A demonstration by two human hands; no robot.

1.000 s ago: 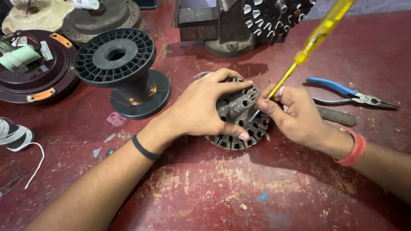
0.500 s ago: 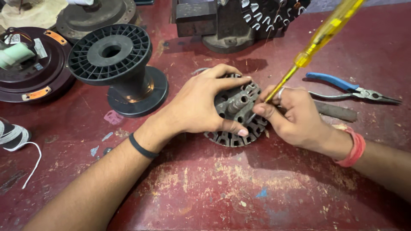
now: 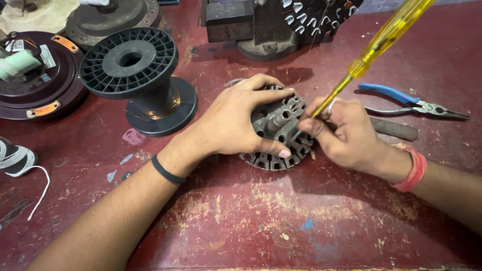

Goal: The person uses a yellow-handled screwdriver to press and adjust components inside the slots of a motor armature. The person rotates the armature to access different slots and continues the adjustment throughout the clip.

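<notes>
Far left, at the edge: a loop of white cord [image 3: 17,163] on the worn dark-red painted workbench [image 3: 281,221]. Above it, one round dark-maroon motor housing [image 3: 30,75], carrying a pale green cylinder [image 3: 17,64], one white rectangular label [image 3: 46,55] near its top and two small orange tabs [image 3: 42,108] at its rim. Beyond, a second round grey metal disc [image 3: 113,15] at the top edge. Next along, one black ribbed plastic spool [image 3: 138,80] upright on its lower flange, its bore showing nothing inside. Centre, top: a dark metal block [image 3: 236,20] beside a black slotted ring [image 3: 316,15], partly cut off. Centre: left hand [image 3: 233,123], black band at the wrist, spread wide over one grey laminated slotted metal stator core [image 3: 278,133] lying flat on the bench, fingers curled over its far rim, thumb pressed on its near side. Just right: right hand [image 3: 346,133], red band at the wrist, closed around the metal shaft of one yellow translucent-handled screwdriver [image 3: 381,40], tip down at the core's right edge, handle slanting up and right. Beyond: one flat grey metal bar [image 3: 394,129], then one pair of blue-handled long-nose pliers [image 3: 411,103], both resting on the bench.
</notes>
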